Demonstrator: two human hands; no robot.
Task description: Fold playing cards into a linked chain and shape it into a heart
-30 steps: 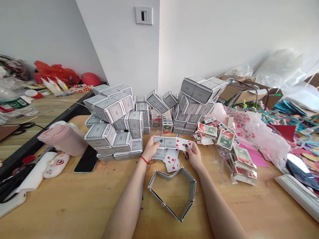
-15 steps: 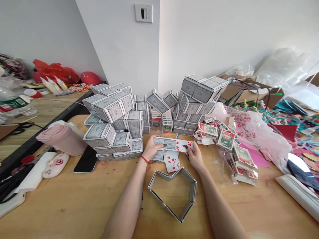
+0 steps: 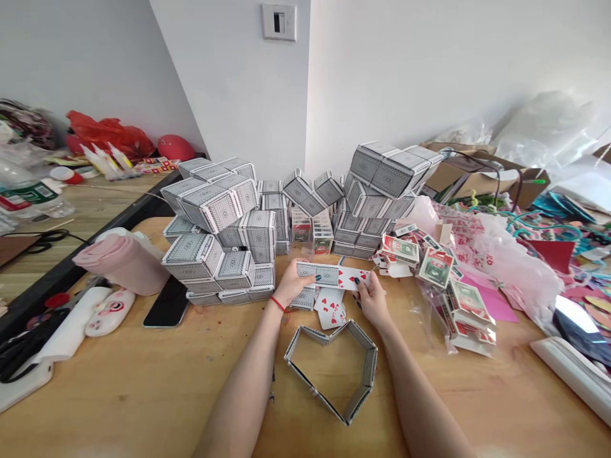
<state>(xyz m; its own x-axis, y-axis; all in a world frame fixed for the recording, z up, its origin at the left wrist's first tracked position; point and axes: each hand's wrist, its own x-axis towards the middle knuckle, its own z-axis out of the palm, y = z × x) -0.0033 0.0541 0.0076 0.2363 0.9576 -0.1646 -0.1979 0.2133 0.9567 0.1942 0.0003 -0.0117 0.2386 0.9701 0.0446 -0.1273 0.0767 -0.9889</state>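
My left hand [image 3: 292, 287] and my right hand [image 3: 372, 300] hold a strip of joined playing cards [image 3: 334, 277] between them, just above the wooden table [image 3: 143, 388]. The strip's left part shows grey card backs and its right part shows red hearts. Both hands pinch it, thumbs on top. Loose heart cards [image 3: 331, 307] lie under the strip. In front of my hands stands a heart-shaped frame of folded cards [image 3: 334, 366]. Behind them rise piles of cubes made of card backs [image 3: 219, 229].
Card packs in a plastic bag [image 3: 449, 280] lie to the right, with coloured paper scraps and cardboard boxes [image 3: 482, 175] beyond. At left are a pink roll [image 3: 119, 262], a black phone [image 3: 167, 304], a white pouch [image 3: 107, 310] and a water bottle [image 3: 33, 197].
Both hands and the card strip stay almost where they were; the view has shifted slightly to the left.
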